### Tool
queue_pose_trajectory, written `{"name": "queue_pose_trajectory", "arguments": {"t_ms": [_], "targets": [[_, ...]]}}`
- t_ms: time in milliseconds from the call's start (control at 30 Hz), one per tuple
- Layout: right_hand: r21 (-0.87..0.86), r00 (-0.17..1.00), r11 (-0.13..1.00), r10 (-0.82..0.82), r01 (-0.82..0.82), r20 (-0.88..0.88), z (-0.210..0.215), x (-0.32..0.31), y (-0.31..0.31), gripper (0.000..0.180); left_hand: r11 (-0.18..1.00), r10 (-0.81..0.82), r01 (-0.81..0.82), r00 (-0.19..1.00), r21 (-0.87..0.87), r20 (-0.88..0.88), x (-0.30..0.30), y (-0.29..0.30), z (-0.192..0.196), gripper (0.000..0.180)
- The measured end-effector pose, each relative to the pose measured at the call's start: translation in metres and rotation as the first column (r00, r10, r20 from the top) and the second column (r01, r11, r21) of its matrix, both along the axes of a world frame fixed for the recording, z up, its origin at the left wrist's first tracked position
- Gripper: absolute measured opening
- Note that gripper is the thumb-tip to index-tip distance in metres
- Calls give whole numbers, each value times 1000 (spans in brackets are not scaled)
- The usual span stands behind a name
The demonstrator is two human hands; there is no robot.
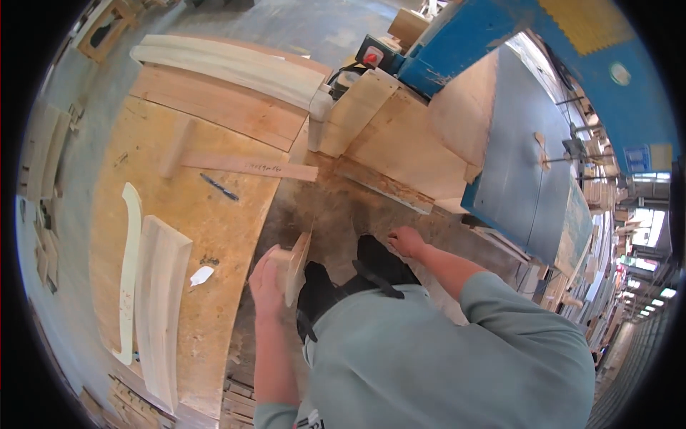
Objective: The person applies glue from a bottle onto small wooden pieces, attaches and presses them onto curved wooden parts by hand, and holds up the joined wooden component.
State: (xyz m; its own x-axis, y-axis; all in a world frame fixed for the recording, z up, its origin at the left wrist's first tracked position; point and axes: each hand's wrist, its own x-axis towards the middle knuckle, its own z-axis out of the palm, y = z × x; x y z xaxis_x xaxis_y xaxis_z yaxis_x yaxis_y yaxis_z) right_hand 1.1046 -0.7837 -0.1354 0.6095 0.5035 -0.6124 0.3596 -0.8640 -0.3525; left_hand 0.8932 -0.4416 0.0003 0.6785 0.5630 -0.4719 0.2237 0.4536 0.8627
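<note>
Head view, lower centre: left hand (pixel 266 282) clasping a pale flat wooden block (pixel 295 266) held on edge, fingers wrapped round its near end. Right of it, right hand (pixel 406 242) with fingers curled loosely, empty, above the dusty grey floor (pixel 336 211). Left half: plywood worktable (pixel 214 222) bearing curved pale wooden pieces (pixel 153 300) and a blue pen (pixel 219 186).

Left hand (pixel 266 279) at lower centre, clasped round a small wooden block (pixel 294 266) held on edge. Right hand (pixel 407 242) just right of it, fingers curled, near the dusty floor. Plywood bench (pixel 179 214) at left, bearing curved wooden pieces (pixel 158 300), a pen (pixel 219 187). Blue machine (pixel 522 171) at upper right.
</note>
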Motion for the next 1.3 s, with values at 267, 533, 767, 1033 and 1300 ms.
{"name": "queue_pose_trajectory", "arguments": {"t_ms": [267,533,767,1033,1300], "targets": [[-54,951,951,-306,304,-37,-169,80,-11,29,924,382,-380,920,34,-91,-119,-12,-48,79],[16,933,971,-235,239,273,-388,112,-63,27,890,454,-423,794,170,-404,-88,0,-91,60],[208,635,727,-677,654,373,-516,139,-56,20,946,324,-259,802,197,-501,-44,1,-154,56],[194,720,812,-579,550,382,-608,185,-38,17,970,237,-165,803,177,-547,-27,6,-184,53],[438,634,755,-652,489,416,-617,196,101,23,977,201,-115,762,178,-615,-24,9,-186,49]]}}
